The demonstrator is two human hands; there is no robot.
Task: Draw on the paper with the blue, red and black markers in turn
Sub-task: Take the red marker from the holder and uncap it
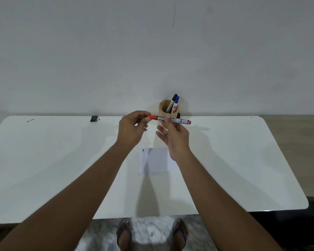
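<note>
Item: red marker, held level in the air above the desk, near the middle of its far edge. Left hand: grip closed on the red cap end. Right hand: grip loose on the barrel, fingers half spread. Step judged: uncapping for the red turn. Method: firm up the right grip on the barrel, pull the cap straight off along the marker's line, keep the tip away from skin. Paper: flat at desk centre, below the hands, a small blue mark at its far left corner. Holder: at the far edge, containing 2 markers, blue marker and black marker. Small dark object: far left edge, well apart. No obstruction on the way to the paper.
</note>
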